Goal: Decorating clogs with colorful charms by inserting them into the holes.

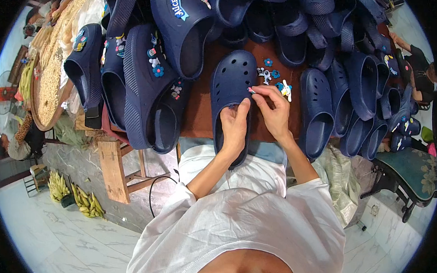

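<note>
A navy blue clog (pixel 228 75) with holes in its upper lies in front of me, its toe pointing away. My left hand (pixel 234 128) reaches into its foot opening and grips it, with some fingers hidden inside. Beside the clog's right edge, my right hand (pixel 276 109) pinches a small pinkish shoe charm (pixel 251 90) against the holed upper; whether its stem sits in a hole I cannot tell. Just beyond that hand lie loose charms: a blue flower (pixel 268 62), a grey-and-white figure (pixel 264 75) and a white-and-yellow one (pixel 285 89).
Navy clogs with charms (pixel 146 91) crowd the brown tabletop (pixel 198 113) on the left. Plain clogs (pixel 317 103) line the right, and more are heaped at the back. A wooden stool (pixel 113 170) stands below left, a dark chair (pixel 408 177) at right. Bananas (pixel 87 203) lie on the floor.
</note>
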Demonstrator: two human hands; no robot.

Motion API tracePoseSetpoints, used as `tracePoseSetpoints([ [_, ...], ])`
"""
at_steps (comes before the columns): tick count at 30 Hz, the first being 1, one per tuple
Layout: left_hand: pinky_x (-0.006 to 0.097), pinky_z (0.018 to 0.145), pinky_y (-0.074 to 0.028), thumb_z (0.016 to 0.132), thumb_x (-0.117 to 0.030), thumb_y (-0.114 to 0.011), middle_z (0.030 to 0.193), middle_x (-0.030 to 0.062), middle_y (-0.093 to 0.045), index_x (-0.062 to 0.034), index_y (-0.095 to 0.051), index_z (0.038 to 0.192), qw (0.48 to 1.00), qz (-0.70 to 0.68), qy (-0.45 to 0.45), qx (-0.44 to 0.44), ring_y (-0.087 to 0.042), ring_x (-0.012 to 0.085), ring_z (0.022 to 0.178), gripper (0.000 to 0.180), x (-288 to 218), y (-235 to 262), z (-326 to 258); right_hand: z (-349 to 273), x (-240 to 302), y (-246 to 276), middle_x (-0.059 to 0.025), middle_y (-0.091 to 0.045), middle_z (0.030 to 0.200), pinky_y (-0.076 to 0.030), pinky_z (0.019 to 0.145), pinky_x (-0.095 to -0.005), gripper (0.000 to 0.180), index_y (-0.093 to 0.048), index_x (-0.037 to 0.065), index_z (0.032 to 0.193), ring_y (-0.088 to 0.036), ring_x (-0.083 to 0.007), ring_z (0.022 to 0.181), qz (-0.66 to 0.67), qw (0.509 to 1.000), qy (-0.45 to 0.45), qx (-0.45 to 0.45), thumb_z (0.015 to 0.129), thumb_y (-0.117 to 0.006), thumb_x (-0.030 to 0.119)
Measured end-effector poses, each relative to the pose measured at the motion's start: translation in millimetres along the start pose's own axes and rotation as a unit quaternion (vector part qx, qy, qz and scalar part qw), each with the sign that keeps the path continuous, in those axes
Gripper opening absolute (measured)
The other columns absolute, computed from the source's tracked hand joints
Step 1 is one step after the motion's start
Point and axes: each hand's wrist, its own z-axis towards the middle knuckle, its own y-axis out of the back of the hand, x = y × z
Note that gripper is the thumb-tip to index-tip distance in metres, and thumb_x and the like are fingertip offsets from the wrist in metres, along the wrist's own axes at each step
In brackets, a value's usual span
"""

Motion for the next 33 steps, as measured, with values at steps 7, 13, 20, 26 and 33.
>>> tracePoseSetpoints([
  [7,0.022,0.071,-0.041,0.096,-0.019,-0.061,0.094,-0.0018,-0.06,-0.0023,-0.059,0.102,0.996,-0.071,0.05,0.025,-0.051,0.0045,0.08,0.018,-2.9,25.9,-14.2,-5.9,16.9,-3.9,-0.0081,-0.069,0.092,-0.052,0.078,-0.0283,0.016,-0.075,0.002,0.099,-0.066,-0.018,0.087,-0.069,0.994,0.081,0.005,0.084,-0.072,0.002],
  [13,0.021,0.067,-0.038,0.097,-0.019,-0.059,0.089,-0.0045,-0.055,-0.0045,-0.059,0.097,0.991,-0.112,0.07,-0.007,-0.046,0.0029,0.075,0.014,-18.4,18.1,-24.7,-12.5,24.8,-0.6,-0.0063,-0.068,0.094,-0.052,0.076,-0.0264,0.014,-0.075,0.002,0.099,-0.065,-0.0147,0.085,-0.1,0.99,0.086,0.041,0.085,-0.072,0.002],
  [20,0.023,0.066,-0.038,0.098,-0.016,-0.056,0.086,-0.0043,-0.056,-0.0025,-0.06,0.099,0.999,0.03,0.045,0.006,-0.045,0.004,0.074,0.015,-14.5,17.8,-36.3,-3.1,9.1,16.2,-0.0024,-0.064,0.09,-0.049,0.073,-0.0219,0.018,-0.067,0.0,0.102,-0.059,-0.0078,0.084,0.123,0.958,-0.222,0.133,0.085,-0.074,0.003],
  [26,0.023,0.063,-0.036,0.098,-0.017,-0.056,0.08,-0.0051,-0.053,-0.001,-0.059,0.094,0.994,0.104,0.011,0.016,-0.042,0.0047,0.071,0.017,6.9,30.8,-36.4,3.8,4.3,21.3,-0.0001,-0.062,0.086,-0.047,0.068,-0.0183,0.019,-0.064,0.003,0.095,-0.055,-0.0037,0.077,0.072,0.936,-0.266,0.219,0.082,-0.077,0.003],
  [33,0.023,0.075,-0.042,0.096,-0.017,-0.059,0.096,0.0009,-0.062,0.0022,-0.06,0.107,0.996,0.069,0.052,0.021,-0.053,0.0071,0.084,0.023,-3.6,30.8,-37.2,-31.3,9.3,1.4,-0.0036,-0.057,0.102,-0.051,0.075,-0.0227,0.017,-0.067,0.001,0.107,-0.058,-0.0087,0.088,0.065,0.981,-0.142,0.118,0.09,-0.066,0.0],
])
